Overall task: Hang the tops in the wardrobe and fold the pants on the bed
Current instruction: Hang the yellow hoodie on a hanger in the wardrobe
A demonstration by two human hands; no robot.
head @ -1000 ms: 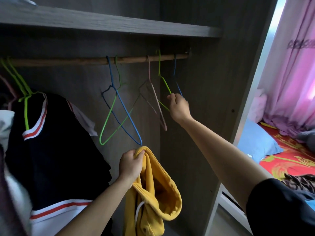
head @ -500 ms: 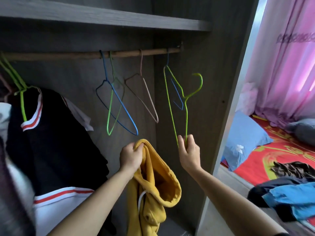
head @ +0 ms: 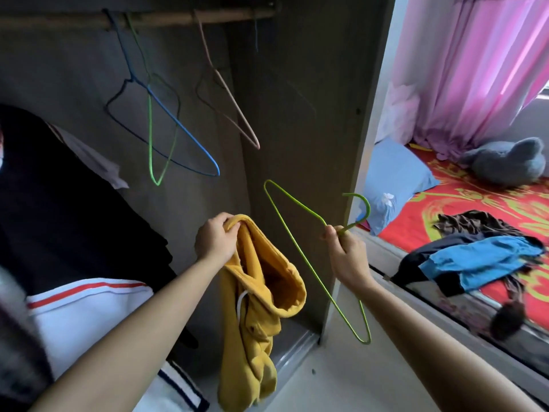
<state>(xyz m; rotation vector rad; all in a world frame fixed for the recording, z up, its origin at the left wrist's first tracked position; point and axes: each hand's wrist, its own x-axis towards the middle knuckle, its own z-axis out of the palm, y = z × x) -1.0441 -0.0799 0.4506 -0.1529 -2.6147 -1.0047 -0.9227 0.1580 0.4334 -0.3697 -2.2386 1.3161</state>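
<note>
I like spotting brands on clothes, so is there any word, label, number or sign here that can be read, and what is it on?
No text can be read here.
The yellow hoodie gripped by the left hand: no print or tag showing.
The green hanger held by the right hand: bare wire.
The black top: stripes only.
The red bedspread: yellow ornament, too blurred to tell whether any is writing.
</note>
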